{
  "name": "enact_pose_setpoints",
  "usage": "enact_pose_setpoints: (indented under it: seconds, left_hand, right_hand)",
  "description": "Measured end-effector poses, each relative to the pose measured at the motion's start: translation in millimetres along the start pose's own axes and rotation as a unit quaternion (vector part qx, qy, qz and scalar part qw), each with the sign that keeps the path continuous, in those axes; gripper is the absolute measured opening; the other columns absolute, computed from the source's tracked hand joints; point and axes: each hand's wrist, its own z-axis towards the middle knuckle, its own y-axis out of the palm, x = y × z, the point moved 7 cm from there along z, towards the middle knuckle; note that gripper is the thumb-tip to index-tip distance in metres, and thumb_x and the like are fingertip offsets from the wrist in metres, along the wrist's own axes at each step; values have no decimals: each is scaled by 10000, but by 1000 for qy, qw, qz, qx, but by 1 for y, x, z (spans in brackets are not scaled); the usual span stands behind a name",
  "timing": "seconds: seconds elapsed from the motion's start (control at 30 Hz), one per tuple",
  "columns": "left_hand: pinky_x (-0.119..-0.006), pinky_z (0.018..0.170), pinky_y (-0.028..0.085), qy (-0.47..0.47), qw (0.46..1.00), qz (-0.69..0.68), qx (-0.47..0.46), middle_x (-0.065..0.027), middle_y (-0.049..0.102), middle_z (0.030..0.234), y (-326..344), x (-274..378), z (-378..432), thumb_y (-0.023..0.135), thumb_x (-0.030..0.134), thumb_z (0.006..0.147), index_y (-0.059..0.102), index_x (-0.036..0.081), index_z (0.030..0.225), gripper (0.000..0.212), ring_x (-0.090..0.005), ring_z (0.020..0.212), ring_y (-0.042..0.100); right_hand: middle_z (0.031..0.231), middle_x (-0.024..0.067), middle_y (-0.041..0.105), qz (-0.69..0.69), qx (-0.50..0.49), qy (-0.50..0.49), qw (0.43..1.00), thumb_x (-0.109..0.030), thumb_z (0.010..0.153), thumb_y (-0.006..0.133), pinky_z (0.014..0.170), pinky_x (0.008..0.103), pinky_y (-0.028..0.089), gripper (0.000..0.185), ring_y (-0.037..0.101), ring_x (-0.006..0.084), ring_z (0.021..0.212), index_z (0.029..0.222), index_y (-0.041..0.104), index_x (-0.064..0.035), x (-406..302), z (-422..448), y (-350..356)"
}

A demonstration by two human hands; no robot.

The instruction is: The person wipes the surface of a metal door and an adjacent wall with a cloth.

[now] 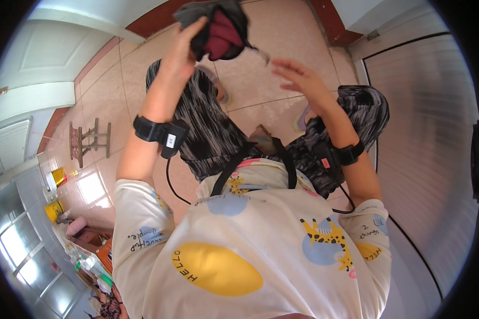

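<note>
My left hand (183, 48) grips a dark grey and black fabric item with a maroon inside (225, 34), at the top of the view above the tiled floor. The cloth is blurred, so its exact kind is unclear. A thin strap or cord (261, 52) trails from its right side towards my right hand (293, 75). That hand is raised with its fingers spread and holds nothing; a gap lies between it and the cord. Both forearms wear black strapped devices with cables.
My knees in patterned trousers (211, 127) are spread apart beneath my arms. A small wooden stool (90, 142) lies on its side at the left. Beyond it are yellow containers (54, 211) and a cluttered shelf. A shiny panel (419, 131) stands close on the right.
</note>
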Motion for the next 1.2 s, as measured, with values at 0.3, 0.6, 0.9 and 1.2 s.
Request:
enact_pose_setpoints:
  seconds: [0.3, 0.6, 0.9, 1.2]
  left_hand:
    - [-307, 700, 508, -56, 996, -58, -36, -31, 642, 962, -9, -43, 87, 606, 217, 873, 570, 117, 1078, 231, -175, 861, 621]
    - [-266, 754, 492, -134, 991, -1, -2, -56, 627, 988, 14, -81, 104, 614, 144, 847, 558, 52, 1089, 265, -163, 867, 613]
    - [-249, 769, 486, -217, 964, 0, 155, -50, 616, 961, -10, -121, 148, 615, 109, 844, 556, 48, 1076, 247, -145, 857, 604]
    - [-254, 835, 475, -259, 940, -3, 222, -56, 637, 985, -2, -164, 133, 704, 38, 769, 588, 21, 1043, 298, -140, 901, 607]
  right_hand:
    - [1121, 153, 623, -337, -208, 134, 908, -348, 827, 588, 871, 356, 461, 461, 590, 292, 1032, 1168, 573, -38, 121, -1, 11]
    - [994, 171, 632, -495, -271, 189, 804, -300, 815, 561, 801, 416, 486, 412, 608, 343, 925, 1131, 573, -37, 185, -3, 30]
    - [1157, 237, 550, -283, -219, 205, 911, -311, 833, 590, 859, 422, 459, 567, 550, 382, 1036, 1271, 436, 13, 155, 23, 49]
    - [1288, 231, 471, -168, -137, 346, 913, -249, 766, 638, 956, 401, 414, 687, 492, 351, 1157, 1331, 358, 22, 169, -6, 54]
